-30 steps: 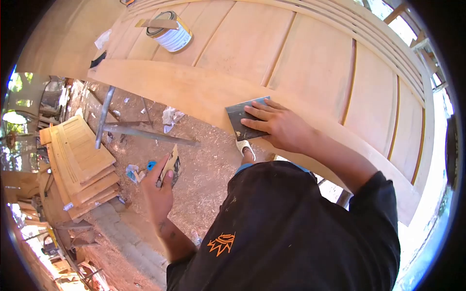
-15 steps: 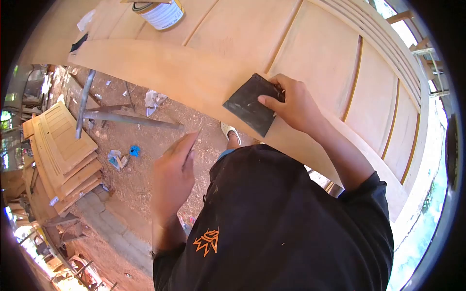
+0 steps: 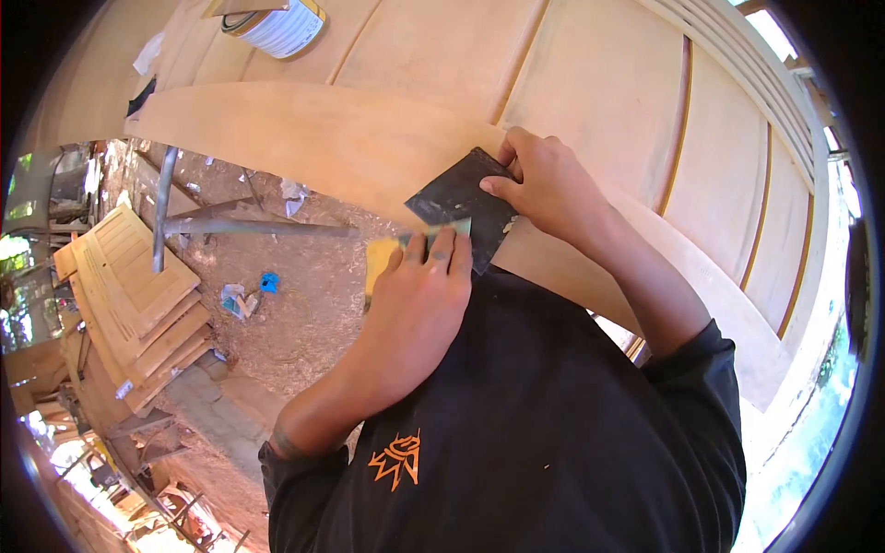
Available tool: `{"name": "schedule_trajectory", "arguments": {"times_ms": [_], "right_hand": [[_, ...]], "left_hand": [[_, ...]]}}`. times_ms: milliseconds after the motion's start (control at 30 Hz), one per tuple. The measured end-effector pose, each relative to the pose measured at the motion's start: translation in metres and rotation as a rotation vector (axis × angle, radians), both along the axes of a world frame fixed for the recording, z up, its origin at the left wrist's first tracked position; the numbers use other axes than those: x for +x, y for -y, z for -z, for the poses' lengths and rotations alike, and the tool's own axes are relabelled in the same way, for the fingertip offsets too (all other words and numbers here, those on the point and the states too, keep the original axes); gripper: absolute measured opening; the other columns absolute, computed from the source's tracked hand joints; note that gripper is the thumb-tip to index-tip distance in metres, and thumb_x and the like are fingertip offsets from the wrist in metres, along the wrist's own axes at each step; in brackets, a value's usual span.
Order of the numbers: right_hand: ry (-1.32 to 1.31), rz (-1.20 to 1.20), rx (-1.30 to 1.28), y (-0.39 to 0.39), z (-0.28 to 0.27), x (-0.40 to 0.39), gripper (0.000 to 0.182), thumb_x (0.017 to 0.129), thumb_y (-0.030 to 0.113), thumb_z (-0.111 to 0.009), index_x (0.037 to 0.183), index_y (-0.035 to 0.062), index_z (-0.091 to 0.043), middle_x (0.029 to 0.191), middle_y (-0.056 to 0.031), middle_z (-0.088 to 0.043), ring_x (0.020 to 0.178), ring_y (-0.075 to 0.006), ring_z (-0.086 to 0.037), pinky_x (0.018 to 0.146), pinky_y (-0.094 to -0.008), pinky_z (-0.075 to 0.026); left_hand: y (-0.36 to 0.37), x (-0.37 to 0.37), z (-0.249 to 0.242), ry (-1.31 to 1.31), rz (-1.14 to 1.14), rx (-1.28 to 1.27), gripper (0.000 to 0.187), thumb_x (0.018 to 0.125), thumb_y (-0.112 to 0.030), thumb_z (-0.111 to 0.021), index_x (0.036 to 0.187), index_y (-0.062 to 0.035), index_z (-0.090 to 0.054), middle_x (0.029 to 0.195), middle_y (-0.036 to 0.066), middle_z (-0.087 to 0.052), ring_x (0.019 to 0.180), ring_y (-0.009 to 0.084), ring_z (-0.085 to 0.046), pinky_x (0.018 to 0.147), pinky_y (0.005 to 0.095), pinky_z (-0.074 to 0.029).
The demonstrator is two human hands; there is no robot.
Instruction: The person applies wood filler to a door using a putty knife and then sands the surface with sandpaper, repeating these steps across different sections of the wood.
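Note:
My right hand (image 3: 558, 189) grips the right corner of a dark, flat, square plate (image 3: 452, 184), thumb on top. Pale smears mark the plate, and a small light lump sits by its right edge. The fingers of my left hand (image 3: 419, 300) lie over a thin flat scraper (image 3: 380, 261), which shows yellow on one side and greenish along its edge. That greenish edge meets the plate's lower part; my fingers hide much of the scraper. Beneath the plate lies the near edge of a pale wooden door panel (image 3: 304, 120).
A paint can (image 3: 288, 29) stands on the panel at upper left. Below are a metal pipe support (image 3: 164, 207), a stack of wooden doors (image 3: 138, 276) and crumpled blue litter (image 3: 268, 282) on the dirt ground (image 3: 295, 341).
My left hand has come up and right with the scraper, from beside my body to the plate. The plate has shifted slightly left in view, still in my right hand.

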State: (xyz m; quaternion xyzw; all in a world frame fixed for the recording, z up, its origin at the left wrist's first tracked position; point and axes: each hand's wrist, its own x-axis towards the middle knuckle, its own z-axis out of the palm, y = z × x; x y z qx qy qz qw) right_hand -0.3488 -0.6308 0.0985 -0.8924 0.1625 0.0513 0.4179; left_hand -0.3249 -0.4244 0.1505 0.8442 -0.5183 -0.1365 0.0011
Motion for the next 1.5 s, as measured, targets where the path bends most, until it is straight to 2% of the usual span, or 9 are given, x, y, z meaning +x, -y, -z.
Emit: {"name": "schedule_trajectory", "arguments": {"times_ms": [233,367,467,533,633,867,1033,1233,1500], "right_hand": [[-0.014,0.008,0.004,0.002,0.000,0.002,0.031,0.083,0.023,-0.076,0.093,-0.0025,-0.061,0.087,-0.0237,-0.069,0.090,-0.0413,-0.066,0.080,-0.0480,-0.052],[0.072,0.021,0.007,-0.001,0.007,-0.003,0.031,0.082,0.024,-0.077,0.090,-0.0014,-0.062,0.088,-0.0217,-0.068,0.088,-0.0400,-0.067,0.078,-0.0487,-0.053],[0.310,-0.012,-0.235,-0.001,0.011,-0.011,0.033,0.079,0.026,-0.081,0.088,0.0016,-0.061,0.086,-0.0136,-0.062,0.082,-0.0343,-0.064,0.073,-0.0440,-0.050],[0.269,-0.040,-0.293,0.007,0.010,-0.007,0.037,0.075,0.032,-0.083,0.085,0.0037,-0.061,0.087,-0.0110,-0.059,0.086,-0.0322,-0.062,0.076,-0.0433,-0.049],[0.176,-0.105,-0.362,0.015,0.007,0.002,0.044,0.069,0.039,-0.086,0.085,0.0060,-0.060,0.089,-0.0090,-0.058,0.093,-0.0300,-0.060,0.081,-0.0420,-0.047],[0.069,-0.159,-0.421,0.020,0.008,0.014,0.058,0.061,0.048,-0.088,0.092,0.0074,-0.061,0.093,-0.0082,-0.060,0.101,-0.0290,-0.060,0.086,-0.0430,-0.046],[0.082,-0.139,-0.481,0.018,0.013,0.014,0.061,0.061,0.051,-0.088,0.096,0.0072,-0.062,0.098,-0.0080,-0.062,0.103,-0.0287,-0.059,0.088,-0.0434,-0.045],[0.069,-0.136,-0.438,0.020,0.013,0.014,0.063,0.062,0.051,-0.088,0.099,0.0068,-0.063,0.099,-0.0077,-0.062,0.104,-0.0286,-0.060,0.088,-0.0422,-0.045],[0.065,-0.136,-0.427,0.020,0.013,0.014,0.065,0.062,0.049,-0.089,0.103,0.0055,-0.063,0.101,-0.0086,-0.063,0.103,-0.0289,-0.061,0.087,-0.0421,-0.047]], "left_hand": [[0.009,0.005,-0.010,-0.075,-0.019,0.063,0.049,0.080,0.005,-0.054,0.129,0.0073,-0.055,0.130,0.025,-0.060,0.113,0.0399,-0.062,0.097,0.0440,-0.051],[0.013,0.025,-0.002,0.026,-0.046,-0.083,0.048,0.081,0.003,-0.054,0.129,0.0042,-0.056,0.131,0.022,-0.061,0.117,0.0380,-0.061,0.099,0.0440,-0.050],[0.008,0.023,-0.026,0.012,0.116,-0.076,0.042,0.085,-0.004,-0.056,0.126,0.0046,-0.058,0.130,0.020,-0.062,0.121,0.0344,-0.060,0.101,0.0436,-0.049],[0.006,0.020,-0.029,-0.021,0.278,-0.087,0.042,0.085,-0.006,-0.056,0.125,0.0041,-0.058,0.131,0.020,-0.061,0.123,0.0343,-0.059,0.102,0.0439,-0.049],[0.014,0.008,-0.005,-0.108,0.309,-0.130,0.048,0.081,0.001,-0.057,0.129,0.0000,-0.058,0.131,0.017,-0.062,0.122,0.0356,-0.059,0.102,0.0430,-0.050],[0.026,-0.002,-0.009,-0.005,0.344,0.022,0.043,0.087,-0.005,-0.054,0.129,0.0038,-0.056,0.132,0.019,-0.060,0.122,0.0359,-0.059,0.100,0.0423,-0.051],[0.042,-0.002,-0.018,-0.109,0.305,0.125,0.042,0.086,-0.003,-0.055,0.128,0.0049,-0.056,0.131,0.022,-0.060,0.121,0.0379,-0.059,0.097,0.0419,-0.053],[0.051,-0.004,-0.005,-0.021,0.342,0.031,0.042,0.086,-0.002,-0.056,0.128,0.0052,-0.056,0.129,0.022,-0.061,0.119,0.0374,-0.060,0.096,0.0421,-0.053],[0.057,-0.006,-0.015,-0.090,0.307,0.110,0.045,0.084,0.004,-0.056,0.129,0.0054,-0.055,0.131,0.023,-0.060,0.122,0.0372,-0.059,0.097,0.0423,-0.052]]}}
